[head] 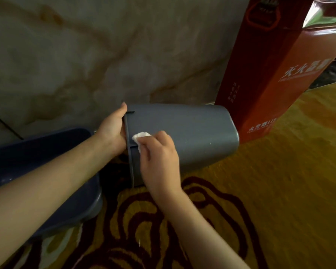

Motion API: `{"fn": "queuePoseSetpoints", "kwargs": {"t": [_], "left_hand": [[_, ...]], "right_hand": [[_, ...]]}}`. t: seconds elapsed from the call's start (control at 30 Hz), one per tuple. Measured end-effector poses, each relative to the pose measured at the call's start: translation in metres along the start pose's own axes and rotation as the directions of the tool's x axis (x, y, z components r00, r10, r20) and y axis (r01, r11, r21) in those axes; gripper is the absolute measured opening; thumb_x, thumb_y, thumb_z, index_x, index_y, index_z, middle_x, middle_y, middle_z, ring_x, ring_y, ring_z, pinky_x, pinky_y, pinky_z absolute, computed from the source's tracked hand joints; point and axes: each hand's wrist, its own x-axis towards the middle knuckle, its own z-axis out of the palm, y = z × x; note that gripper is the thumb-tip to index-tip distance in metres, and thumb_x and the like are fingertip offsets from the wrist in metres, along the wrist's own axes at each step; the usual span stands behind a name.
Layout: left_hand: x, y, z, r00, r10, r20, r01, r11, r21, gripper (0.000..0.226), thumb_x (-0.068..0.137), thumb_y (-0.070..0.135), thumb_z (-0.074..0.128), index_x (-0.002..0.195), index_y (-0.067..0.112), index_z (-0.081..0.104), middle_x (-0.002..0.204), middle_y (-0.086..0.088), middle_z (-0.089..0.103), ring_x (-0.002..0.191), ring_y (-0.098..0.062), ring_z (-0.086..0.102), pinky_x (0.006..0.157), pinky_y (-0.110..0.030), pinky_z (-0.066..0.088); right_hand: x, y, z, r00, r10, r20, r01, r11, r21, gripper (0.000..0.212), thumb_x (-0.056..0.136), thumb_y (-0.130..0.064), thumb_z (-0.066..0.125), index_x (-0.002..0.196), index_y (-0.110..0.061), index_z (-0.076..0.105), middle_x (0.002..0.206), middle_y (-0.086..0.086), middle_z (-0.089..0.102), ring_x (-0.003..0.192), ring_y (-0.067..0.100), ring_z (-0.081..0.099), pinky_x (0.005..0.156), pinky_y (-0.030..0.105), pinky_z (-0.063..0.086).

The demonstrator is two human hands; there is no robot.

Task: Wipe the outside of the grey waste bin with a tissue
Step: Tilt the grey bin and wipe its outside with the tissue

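Observation:
The grey waste bin (192,133) lies tipped on its side over the carpet, its rim to the left and its base to the right. My left hand (112,131) grips the rim, fingers curled over the edge into the opening. My right hand (159,158) presses a crumpled white tissue (141,137) against the bin's outer wall just right of the rim. Only part of the tissue shows past my fingers.
A second dark blue-grey bin or tub (47,171) sits at the left under my left forearm. A tall red cardboard box (270,74) stands right behind the bin's base. A marbled wall (105,55) rises behind. The floor is a yellow carpet (279,191) with dark red swirls.

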Motion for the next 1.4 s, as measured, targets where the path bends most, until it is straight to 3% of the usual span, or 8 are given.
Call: {"fn": "queuePoseSetpoints", "kwargs": {"t": [0.17, 0.57, 0.7, 0.83, 1.0, 1.1, 1.27, 1.4], "left_hand": [[-0.001, 0.002, 0.002, 0.997, 0.044, -0.067, -0.043, 0.999, 0.022, 0.033, 0.096, 0.040, 0.040, 0.091, 0.015, 0.060, 0.089, -0.005, 0.066, 0.078, -0.017, 0.064, 0.057, -0.034, 0.050], [0.007, 0.007, 0.001, 0.989, 0.040, -0.139, -0.032, 0.998, 0.056, 0.028, 0.092, 0.043, 0.049, 0.088, 0.017, 0.059, 0.085, -0.003, 0.067, 0.074, -0.018, 0.065, 0.049, -0.034, 0.050], [0.010, 0.012, 0.001, 0.992, 0.034, -0.119, -0.027, 0.997, 0.066, 0.030, 0.093, 0.042, 0.045, 0.087, 0.017, 0.059, 0.083, -0.003, 0.067, 0.067, -0.016, 0.067, 0.046, -0.034, 0.052], [0.014, 0.014, 0.004, 0.993, 0.047, -0.109, -0.039, 0.996, 0.077, 0.032, 0.096, 0.041, 0.041, 0.083, 0.016, 0.057, 0.083, -0.003, 0.064, 0.075, -0.015, 0.063, 0.053, -0.035, 0.050], [0.018, 0.016, 0.004, 0.992, 0.054, -0.111, -0.047, 0.997, 0.068, 0.031, 0.096, 0.037, 0.041, 0.081, 0.016, 0.057, 0.066, -0.003, 0.070, 0.047, -0.013, 0.068, 0.037, -0.028, 0.052], [0.023, 0.019, 0.005, 0.988, 0.050, -0.147, -0.044, 0.998, 0.048, 0.029, 0.096, 0.035, 0.044, 0.080, 0.014, 0.055, 0.044, 0.000, 0.068, 0.037, -0.012, 0.064, 0.028, -0.027, 0.047], [0.033, 0.022, 0.006, 0.982, 0.059, -0.180, -0.046, 0.996, 0.073, 0.030, 0.095, 0.037, 0.045, 0.078, 0.014, 0.053, 0.047, 0.001, 0.068, 0.038, -0.012, 0.064, 0.027, -0.022, 0.045], [0.039, 0.023, 0.009, 0.974, 0.086, -0.209, -0.059, 0.989, 0.133, 0.031, 0.096, 0.037, 0.042, 0.077, 0.015, 0.052, 0.072, 0.000, 0.062, 0.062, -0.013, 0.060, 0.039, -0.026, 0.049]], "right_hand": [[-0.001, 0.026, -0.011, 0.993, 0.001, -0.114, -0.011, 0.997, -0.081, 0.016, 0.081, 0.003, 0.065, 0.092, -0.007, 0.070, 0.080, 0.009, 0.059, 0.075, 0.023, 0.052, 0.064, 0.031, 0.043], [0.024, 0.145, -0.066, 0.820, 0.386, -0.424, -0.475, 0.871, -0.126, 0.017, 0.092, -0.008, 0.053, 0.102, -0.003, 0.066, 0.098, 0.014, 0.060, 0.095, 0.029, 0.052, 0.076, 0.026, 0.035], [0.013, 0.091, -0.043, 0.882, 0.149, -0.447, -0.235, 0.961, -0.144, 0.013, 0.085, -0.001, 0.061, 0.094, -0.006, 0.069, 0.085, 0.013, 0.059, 0.080, 0.016, 0.049, 0.067, 0.021, 0.036], [-0.027, 0.021, 0.014, 0.980, -0.078, -0.184, 0.077, 0.997, -0.010, 0.021, 0.080, 0.000, 0.068, 0.096, -0.013, 0.066, 0.087, 0.003, 0.059, 0.081, 0.008, 0.047, 0.067, 0.024, 0.045], [-0.032, 0.026, 0.028, 0.985, -0.110, -0.133, 0.104, 0.993, -0.051, 0.016, 0.084, 0.000, 0.061, 0.096, -0.009, 0.065, 0.089, 0.006, 0.061, 0.081, 0.016, 0.053, 0.073, 0.026, 0.044], [-0.013, 0.067, 0.005, 0.968, 0.049, -0.247, -0.074, 0.993, -0.095, 0.018, 0.081, 0.003, 0.062, 0.095, -0.007, 0.065, 0.089, 0.008, 0.058, 0.083, 0.017, 0.052, 0.072, 0.031, 0.049], [0.018, 0.142, -0.035, 0.870, 0.233, -0.435, -0.299, 0.950, -0.090, 0.011, 0.084, 0.004, 0.059, 0.090, 0.000, 0.067, 0.087, 0.017, 0.059, 0.083, 0.032, 0.055, 0.070, 0.038, 0.047], [0.032, 0.174, -0.047, 0.842, 0.283, -0.459, -0.353, 0.932, -0.074, 0.013, 0.090, -0.002, 0.054, 0.094, -0.001, 0.067, 0.093, 0.016, 0.060, 0.088, 0.031, 0.056, 0.070, 0.030, 0.041]]}}
